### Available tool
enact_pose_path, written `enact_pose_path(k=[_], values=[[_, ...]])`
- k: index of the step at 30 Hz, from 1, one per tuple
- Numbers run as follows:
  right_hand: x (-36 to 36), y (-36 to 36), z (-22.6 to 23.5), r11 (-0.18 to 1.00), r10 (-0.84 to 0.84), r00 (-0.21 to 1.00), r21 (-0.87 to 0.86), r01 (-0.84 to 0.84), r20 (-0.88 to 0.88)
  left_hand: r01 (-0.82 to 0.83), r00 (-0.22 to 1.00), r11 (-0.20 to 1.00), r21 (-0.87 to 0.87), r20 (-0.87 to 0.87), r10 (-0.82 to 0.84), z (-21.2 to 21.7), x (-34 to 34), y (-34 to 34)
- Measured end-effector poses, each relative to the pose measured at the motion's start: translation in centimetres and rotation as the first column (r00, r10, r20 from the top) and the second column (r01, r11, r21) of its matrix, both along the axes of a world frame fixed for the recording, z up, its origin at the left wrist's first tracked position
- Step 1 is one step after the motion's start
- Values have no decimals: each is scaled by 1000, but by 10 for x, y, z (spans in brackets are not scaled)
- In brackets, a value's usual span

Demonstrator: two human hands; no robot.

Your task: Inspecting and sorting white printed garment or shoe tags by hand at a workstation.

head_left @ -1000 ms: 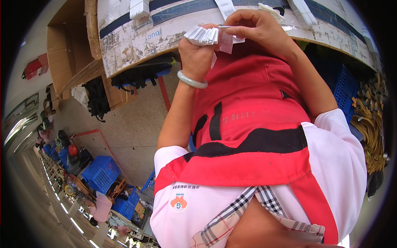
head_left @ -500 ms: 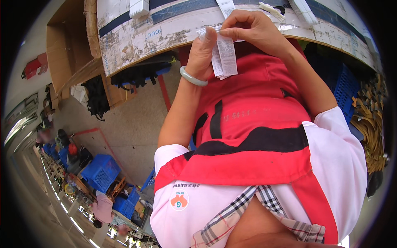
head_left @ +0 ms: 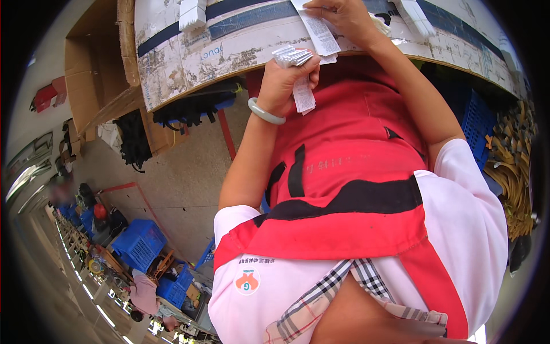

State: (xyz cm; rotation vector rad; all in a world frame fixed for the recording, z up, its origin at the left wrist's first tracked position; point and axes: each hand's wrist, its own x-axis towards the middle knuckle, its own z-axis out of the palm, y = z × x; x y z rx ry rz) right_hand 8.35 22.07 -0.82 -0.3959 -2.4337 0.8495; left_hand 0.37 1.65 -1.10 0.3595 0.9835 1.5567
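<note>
My left hand [head_left: 282,83], with a pale bangle on its wrist, is closed round a bundle of folded white labels [head_left: 303,94]. The folded ends of the bundle stick out above the fingers, and printed tails hang below the hand. Further up and to the right, my right hand [head_left: 346,20] pinches the upper part of a long printed label strip [head_left: 318,34]. The strip slants across the table's near edge, apart from the left hand's bundle. Both hands are over the front edge of the worn, white-covered table [head_left: 246,57].
White label stacks lie on the table at left [head_left: 192,15] and right [head_left: 417,18]. An open cardboard box [head_left: 97,69] stands left of it. Black straps [head_left: 195,109] hang beneath. A blue crate [head_left: 475,123] is at right. Far lower left, a person [head_left: 143,292] is beside blue crates [head_left: 139,242].
My hands have parted: the right has moved up over the table with a strip, while the left has turned and closed more fully round its bundle.
</note>
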Motion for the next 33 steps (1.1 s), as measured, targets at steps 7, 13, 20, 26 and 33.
enact_pose_path(k=[7,13,20,26,33], values=[[21,-33,48,956,100,993,-282,-78,64,-419,449,851,316,-743,497,-2,-7,9],[34,-39,47,853,219,976,-482,-200,-19,-334,637,923,193,-675,372,15,-4,6],[36,-46,41,874,207,978,-452,-179,13,-320,713,926,202,-591,376,12,-2,1],[36,-44,44,876,217,974,-452,-168,59,-312,670,922,230,-634,385,9,-2,3],[35,-47,45,871,250,967,-447,-204,46,-273,686,927,256,-624,374,8,-3,2]])
